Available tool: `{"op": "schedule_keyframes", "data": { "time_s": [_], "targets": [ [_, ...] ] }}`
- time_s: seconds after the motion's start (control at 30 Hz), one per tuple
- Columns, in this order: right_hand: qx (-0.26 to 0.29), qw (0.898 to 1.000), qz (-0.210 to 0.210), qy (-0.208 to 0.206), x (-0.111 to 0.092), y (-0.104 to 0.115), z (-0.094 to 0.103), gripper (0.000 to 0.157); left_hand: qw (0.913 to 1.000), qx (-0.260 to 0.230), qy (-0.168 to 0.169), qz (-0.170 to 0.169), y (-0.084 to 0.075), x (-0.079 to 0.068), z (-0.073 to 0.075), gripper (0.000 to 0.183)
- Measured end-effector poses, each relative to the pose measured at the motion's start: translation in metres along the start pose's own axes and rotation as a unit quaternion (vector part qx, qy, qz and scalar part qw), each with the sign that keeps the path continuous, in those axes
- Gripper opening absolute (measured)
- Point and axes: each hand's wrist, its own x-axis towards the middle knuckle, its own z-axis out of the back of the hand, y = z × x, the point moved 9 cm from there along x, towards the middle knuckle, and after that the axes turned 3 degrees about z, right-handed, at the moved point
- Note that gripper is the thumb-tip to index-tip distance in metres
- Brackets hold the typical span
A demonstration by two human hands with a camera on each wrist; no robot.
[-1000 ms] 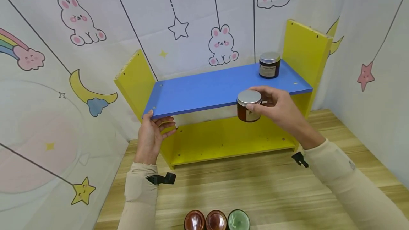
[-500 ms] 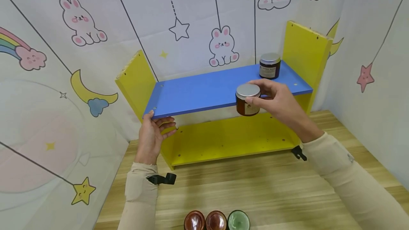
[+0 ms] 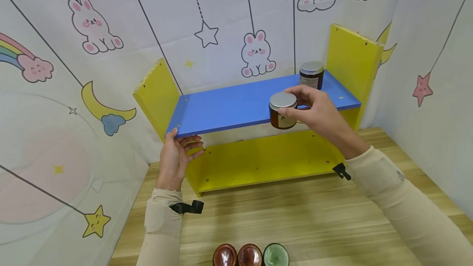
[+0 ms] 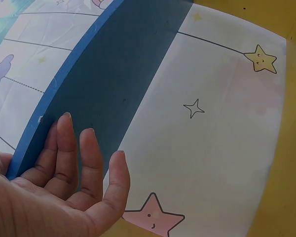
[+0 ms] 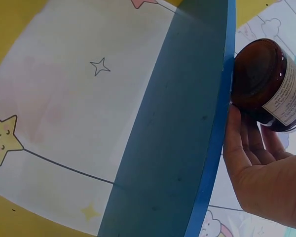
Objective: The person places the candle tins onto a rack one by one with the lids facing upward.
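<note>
My right hand (image 3: 315, 108) grips an amber glass jar (image 3: 283, 119) with a silver lid and a pale label, thumb on the near side. The jar is upright at the front edge of the blue shelf board (image 3: 225, 112); in the right wrist view its dark base (image 5: 259, 74) shows beside the board's edge. My left hand (image 3: 173, 161) holds the board's front left corner, thumb on top. Below the board, the fingers (image 4: 91, 163) of that hand are spread in the left wrist view. A similar jar (image 3: 311, 75) stands at the board's back right, partly hidden by my right hand.
Yellow side panels (image 3: 352, 65) rise at both ends of the board, above a yellow lower shelf (image 3: 255, 161). Two reddish-brown round items (image 3: 225, 255) and a green one (image 3: 276, 255) stand on the wooden table (image 3: 258, 212). A printed sheet (image 3: 229, 11) hangs behind.
My right hand has raised the jar and shifted it slightly left, so it now overlaps the board's front edge more. My left hand has stayed at the corner.
</note>
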Motion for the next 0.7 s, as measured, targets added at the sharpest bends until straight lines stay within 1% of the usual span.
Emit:
{"op": "schedule_keyframes", "data": {
  "time_s": [0.4,0.5,0.6,0.7],
  "targets": [
    [-0.020,1.000,-0.020,0.013,0.012,0.000,-0.003,0.051,1.0000,-0.001,-0.001,0.001,0.001,0.000,0.000,0.047],
    [-0.019,0.999,-0.025,0.022,0.015,0.001,-0.003,0.052,1.0000,-0.001,-0.002,0.001,0.001,0.000,0.000,0.048],
    [-0.012,0.999,-0.035,0.036,0.018,0.003,-0.004,0.053,1.0000,0.000,-0.003,0.001,0.001,0.000,0.000,0.049],
    [-0.017,0.997,-0.050,0.049,0.022,0.004,-0.002,0.055,1.0000,0.001,-0.004,-0.001,0.000,0.000,0.000,0.050]
  ]
}}
